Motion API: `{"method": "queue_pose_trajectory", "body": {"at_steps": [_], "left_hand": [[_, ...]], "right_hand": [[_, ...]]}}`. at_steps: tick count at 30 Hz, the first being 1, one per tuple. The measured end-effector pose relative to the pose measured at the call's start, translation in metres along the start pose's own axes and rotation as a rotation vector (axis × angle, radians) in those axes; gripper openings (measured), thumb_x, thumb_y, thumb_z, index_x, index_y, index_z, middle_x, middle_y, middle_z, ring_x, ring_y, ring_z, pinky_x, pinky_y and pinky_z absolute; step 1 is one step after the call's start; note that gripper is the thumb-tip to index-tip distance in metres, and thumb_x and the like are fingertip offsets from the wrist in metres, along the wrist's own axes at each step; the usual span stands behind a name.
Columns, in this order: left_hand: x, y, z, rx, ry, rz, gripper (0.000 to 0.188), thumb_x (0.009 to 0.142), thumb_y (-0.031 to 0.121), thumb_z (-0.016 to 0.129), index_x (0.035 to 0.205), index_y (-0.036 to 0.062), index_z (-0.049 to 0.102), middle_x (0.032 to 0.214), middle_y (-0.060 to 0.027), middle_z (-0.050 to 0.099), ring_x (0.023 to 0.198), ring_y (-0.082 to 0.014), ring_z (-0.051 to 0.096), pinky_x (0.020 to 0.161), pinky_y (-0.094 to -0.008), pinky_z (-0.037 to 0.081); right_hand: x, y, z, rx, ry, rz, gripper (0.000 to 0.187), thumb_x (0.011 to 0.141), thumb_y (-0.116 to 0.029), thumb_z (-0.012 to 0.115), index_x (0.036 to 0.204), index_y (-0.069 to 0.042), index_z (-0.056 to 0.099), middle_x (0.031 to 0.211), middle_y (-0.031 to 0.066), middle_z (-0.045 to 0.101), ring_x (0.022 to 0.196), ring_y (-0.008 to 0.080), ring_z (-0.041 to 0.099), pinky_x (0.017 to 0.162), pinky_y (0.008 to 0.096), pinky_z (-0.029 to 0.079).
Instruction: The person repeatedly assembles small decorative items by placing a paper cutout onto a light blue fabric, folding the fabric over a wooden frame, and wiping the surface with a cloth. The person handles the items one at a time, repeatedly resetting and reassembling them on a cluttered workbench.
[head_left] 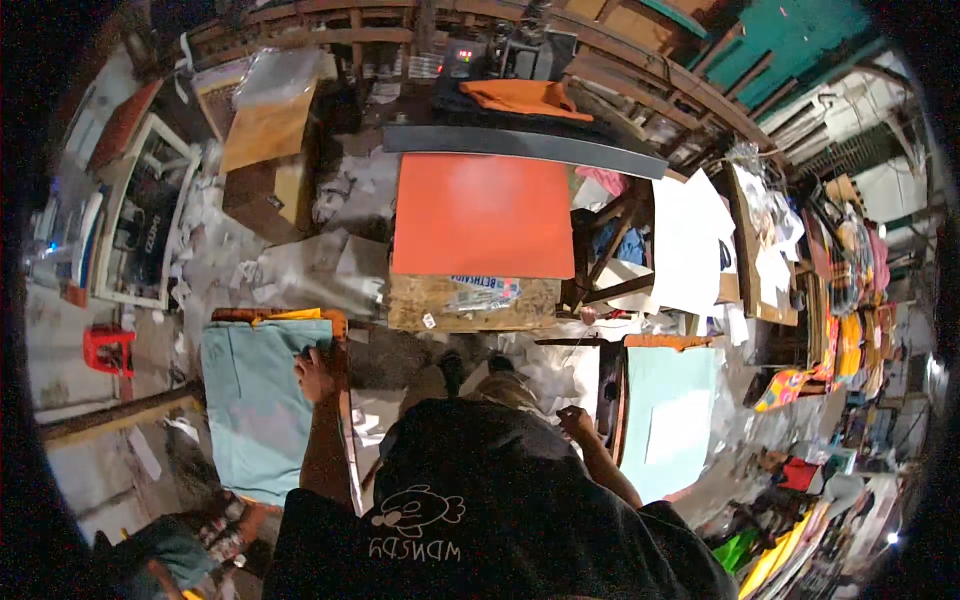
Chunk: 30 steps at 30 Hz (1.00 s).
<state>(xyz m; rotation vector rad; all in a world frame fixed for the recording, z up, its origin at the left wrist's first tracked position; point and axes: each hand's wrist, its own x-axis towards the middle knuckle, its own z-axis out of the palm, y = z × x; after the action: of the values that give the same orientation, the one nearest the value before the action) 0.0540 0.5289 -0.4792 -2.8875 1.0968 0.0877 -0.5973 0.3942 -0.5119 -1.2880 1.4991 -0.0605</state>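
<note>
My left hand (315,374) rests on the upper right part of a grey-green cloth (255,410), fingers slightly apart. That cloth lies flat over a wooden board or stand at my left, with a strip of yellow fabric (290,315) showing at its far edge. My right hand (576,423) hangs in the air at my right side, fingers curled in, with nothing visible in them. Beside it is a second stand with a pale green cloth (640,400), on which a white sheet (680,430) lies.
Ahead, an orange-red panel (484,215) lies on a wooden table (410,303), before a heat press (525,60) with orange cloth (525,98). White papers (690,235) lie right of it. A red stool (108,350) stands far left. Scraps litter the floor.
</note>
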Motion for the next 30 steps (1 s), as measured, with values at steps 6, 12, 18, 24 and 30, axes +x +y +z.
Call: {"method": "queue_pose_trajectory", "body": {"at_steps": [6,12,18,24,30], "left_hand": [[0.012,-0.059,0.07,-0.241,0.267,0.324,0.04,0.094,0.031,0.055,0.123,0.0026,0.055,0.113,-0.0272,0.054,0.106,-0.0452,0.053,0.083,-0.0513,0.048],[0.014,-0.02,0.0,-0.713,0.214,0.07,0.022,0.094,0.02,0.053,0.095,0.0018,0.065,0.09,-0.02,0.063,0.084,-0.04,0.059,0.072,-0.0471,0.047],[0.009,-0.007,-0.026,-0.739,0.444,-0.105,0.011,0.087,0.006,0.06,0.079,0.0015,0.065,0.074,-0.0147,0.064,0.065,-0.0316,0.061,0.06,-0.0394,0.048],[-0.004,-0.044,0.029,-0.705,0.271,-0.16,0.019,0.092,0.017,0.06,0.092,-0.0019,0.063,0.077,-0.0181,0.064,0.069,-0.0367,0.06,0.063,-0.0443,0.049],[0.017,-0.027,-0.006,-0.373,0.397,-0.118,0.03,0.097,0.032,0.052,0.105,0.0033,0.058,0.104,-0.0221,0.06,0.094,-0.0418,0.056,0.078,-0.0509,0.045]], "right_hand": [[-0.002,0.039,0.012,-0.256,0.042,-0.298,0.029,0.093,-0.028,0.067,0.107,-0.003,0.07,0.075,0.0114,0.07,0.061,0.0161,0.066,0.054,0.0314,0.053],[-0.003,-0.028,-0.003,0.065,-0.031,0.173,0.035,0.093,-0.033,0.065,0.107,-0.001,0.069,0.076,0.0118,0.071,0.06,0.0172,0.066,0.055,0.033,0.054],[0.024,0.008,-0.009,0.171,-0.022,0.039,0.028,0.096,-0.026,0.065,0.107,0.0,0.067,0.072,0.0127,0.067,0.055,0.0186,0.063,0.047,0.0328,0.051],[0.033,-0.007,-0.031,0.153,-0.211,0.004,0.022,0.096,-0.021,0.063,0.102,0.0,0.067,0.08,0.0126,0.069,0.06,0.0202,0.064,0.05,0.035,0.054],[-0.007,-0.301,-0.075,-0.473,-0.697,-0.119,0.03,0.09,-0.015,0.063,0.118,-0.005,0.067,0.101,0.0102,0.071,0.09,0.0222,0.067,0.08,0.0384,0.054]]}}
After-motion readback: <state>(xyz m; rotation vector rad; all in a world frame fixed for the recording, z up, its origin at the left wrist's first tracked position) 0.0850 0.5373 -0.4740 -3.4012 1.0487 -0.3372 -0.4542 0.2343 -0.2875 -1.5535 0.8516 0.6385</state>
